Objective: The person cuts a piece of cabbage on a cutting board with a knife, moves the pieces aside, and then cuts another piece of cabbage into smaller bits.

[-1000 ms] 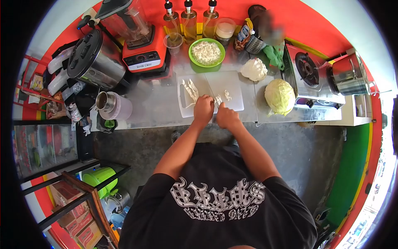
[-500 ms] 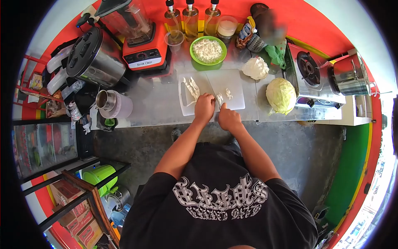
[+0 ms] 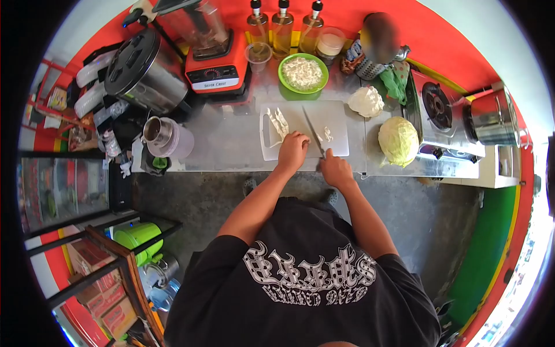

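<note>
Facing far bowl [image 3: 302, 91] of white shreds [image 3: 302, 73] | my right hand [image 3: 337, 170] clamps knife [image 3: 313, 127], blade far-left | left hand's [image 3: 293, 151] hold: can't tell

A rectangular white plastic cutting board [image 3: 337, 115] lies flat on the steel bench [image 3: 225, 141]. Long pale strips [image 3: 281, 122] lie on its left, small pale chopped pieces [image 3: 328, 134] on its right; a long, thin metal-bladed knife [image 3: 311, 126] slants between them.
</note>
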`<state>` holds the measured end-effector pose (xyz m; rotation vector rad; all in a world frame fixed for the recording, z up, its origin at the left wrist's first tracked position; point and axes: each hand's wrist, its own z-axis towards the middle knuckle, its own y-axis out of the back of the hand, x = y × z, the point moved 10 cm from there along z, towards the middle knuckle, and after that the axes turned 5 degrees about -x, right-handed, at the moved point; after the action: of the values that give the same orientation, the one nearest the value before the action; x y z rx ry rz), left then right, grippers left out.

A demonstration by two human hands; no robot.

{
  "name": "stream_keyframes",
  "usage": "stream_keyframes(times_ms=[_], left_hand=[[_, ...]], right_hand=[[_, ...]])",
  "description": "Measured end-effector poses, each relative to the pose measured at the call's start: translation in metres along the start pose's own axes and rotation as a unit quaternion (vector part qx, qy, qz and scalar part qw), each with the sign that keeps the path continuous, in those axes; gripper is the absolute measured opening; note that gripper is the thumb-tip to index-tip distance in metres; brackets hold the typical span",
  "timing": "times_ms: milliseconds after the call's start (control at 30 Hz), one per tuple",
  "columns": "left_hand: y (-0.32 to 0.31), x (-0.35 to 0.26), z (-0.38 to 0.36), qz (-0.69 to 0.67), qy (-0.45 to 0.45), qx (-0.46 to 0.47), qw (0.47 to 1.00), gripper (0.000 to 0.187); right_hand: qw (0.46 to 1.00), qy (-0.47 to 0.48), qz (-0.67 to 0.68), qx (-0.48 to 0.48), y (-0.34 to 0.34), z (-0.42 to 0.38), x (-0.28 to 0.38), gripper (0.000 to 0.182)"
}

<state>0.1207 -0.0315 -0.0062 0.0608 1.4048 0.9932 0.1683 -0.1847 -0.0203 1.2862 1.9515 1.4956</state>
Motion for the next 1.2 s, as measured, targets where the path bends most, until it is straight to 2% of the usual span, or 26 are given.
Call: stream_keyframes(times_ms=[100,233,433,533,600,833,933,1133,1200], left_hand=[[0.000,0.006,0.000,-0.009,0.030,-0.010,0.999,0.007],[-0.003,0.008,-0.001,0.008,0.040,0.006,0.999,0.008],[0.000,0.001,0.000,0.017,-0.005,-0.026,1.000,0.006],[-0.003,0.001,0.002,0.046,0.007,-0.007,0.999,0.005],[-0.002,0.001,0.003,0.041,0.022,-0.012,0.999,0.005],[-0.006,0.000,0.003,0.066,0.027,0.005,0.997,0.004],[-0.004,-0.003,0.004,0.072,0.010,-0.003,0.997,0.004],[-0.005,-0.006,0.005,0.049,-0.002,-0.008,0.999,0.003],[-0.004,-0.007,0.005,0.038,-0.025,-0.011,0.999,0.003]], right_hand=[[0.999,-0.011,0.003,-0.040,0.010,0.000,-0.024,0.032],[0.997,0.021,0.036,-0.069,0.016,0.005,-0.027,0.032],[0.996,0.047,0.053,-0.047,0.016,-0.007,0.012,0.036],[0.996,0.065,0.031,-0.045,0.009,-0.007,0.021,0.035],[0.996,0.077,-0.033,-0.044,0.005,-0.007,0.025,0.034],[0.993,0.070,-0.071,-0.063,0.005,-0.017,0.028,0.036],[0.994,0.053,-0.087,-0.038,-0.001,-0.017,0.031,0.038],[0.997,0.030,-0.048,-0.060,-0.006,0.011,0.029,0.024],[0.993,0.057,-0.071,-0.069,0.002,0.016,0.036,0.021]])
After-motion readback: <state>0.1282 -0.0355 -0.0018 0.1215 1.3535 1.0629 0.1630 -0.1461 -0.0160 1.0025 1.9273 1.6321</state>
